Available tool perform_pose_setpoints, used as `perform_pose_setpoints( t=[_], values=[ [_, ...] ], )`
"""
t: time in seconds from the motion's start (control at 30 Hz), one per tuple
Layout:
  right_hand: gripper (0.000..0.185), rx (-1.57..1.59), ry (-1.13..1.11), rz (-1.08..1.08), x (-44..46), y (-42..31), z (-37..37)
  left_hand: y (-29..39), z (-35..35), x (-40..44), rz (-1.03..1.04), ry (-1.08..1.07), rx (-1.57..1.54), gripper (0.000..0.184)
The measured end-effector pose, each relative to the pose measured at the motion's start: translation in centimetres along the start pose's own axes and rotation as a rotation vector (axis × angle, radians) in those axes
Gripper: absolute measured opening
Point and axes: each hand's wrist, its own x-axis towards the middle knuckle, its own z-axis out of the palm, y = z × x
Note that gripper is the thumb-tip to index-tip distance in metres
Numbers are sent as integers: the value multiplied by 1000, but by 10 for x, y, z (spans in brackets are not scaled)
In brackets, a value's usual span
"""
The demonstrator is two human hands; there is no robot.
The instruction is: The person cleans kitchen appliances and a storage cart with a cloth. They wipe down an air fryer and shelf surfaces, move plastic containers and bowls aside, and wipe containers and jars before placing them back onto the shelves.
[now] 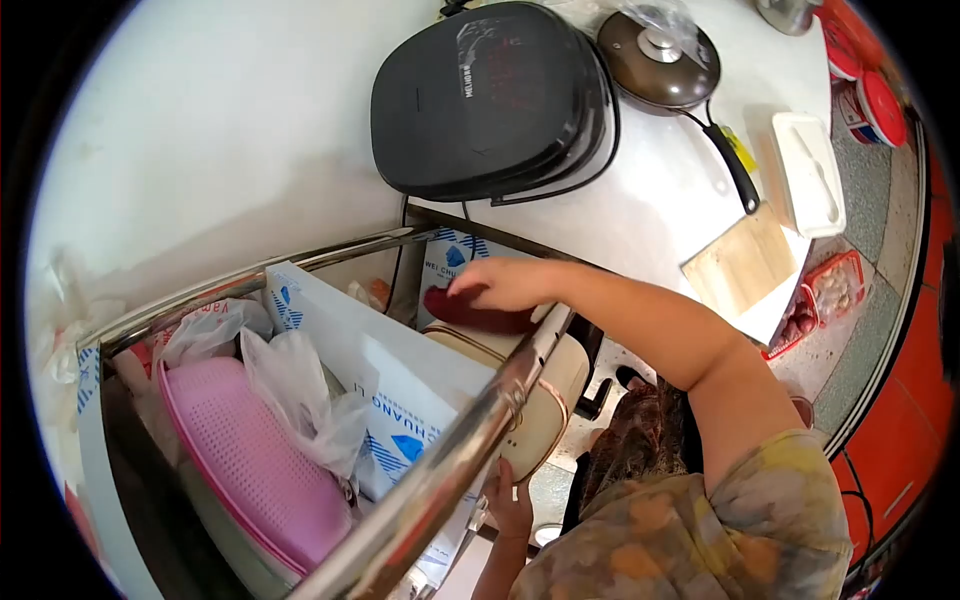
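A cream, rounded appliance (560, 385) with gold-coloured trim stands tilted by the metal rail of a rack, partly hidden behind that rail. On its top lies a dark red cloth (485, 312). My right hand (495, 283) reaches over the rail, fingers bent and pressed onto this cloth. Lower down, my left hand (510, 500) grips the near end of the appliance, its fingertips against the cream surface. Part of the left palm is out of sight.
The shiny metal rail (480, 425) crosses in front. Inside the rack are a pink strainer basket (240, 450), plastic bags (300, 400) and blue-white cardboard (375, 350). A black air fryer (480, 100), lidded pan (660, 60), cutting board (740, 258) and white container (808, 175) stand on the white table.
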Motion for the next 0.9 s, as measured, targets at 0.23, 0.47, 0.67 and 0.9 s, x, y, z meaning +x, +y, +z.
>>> perform_pose_setpoints(
  t=[0.23, 0.47, 0.67, 0.9],
  values=[
    [39, 862, 784, -84, -106, -45, 2, 6, 1, 10, 105, 34, -40, 53],
    [43, 446, 891, 540, -241, 63, 82, 6, 6, 9, 210, 158, -57, 56],
    [73, 311, 508, 490, -232, 117, 168, 4, 8, 9, 258, 201, -67, 58],
    [75, 280, 225, 576, -225, 102, 161, 5, 12, 8, 333, 294, -103, 57]
  ],
)
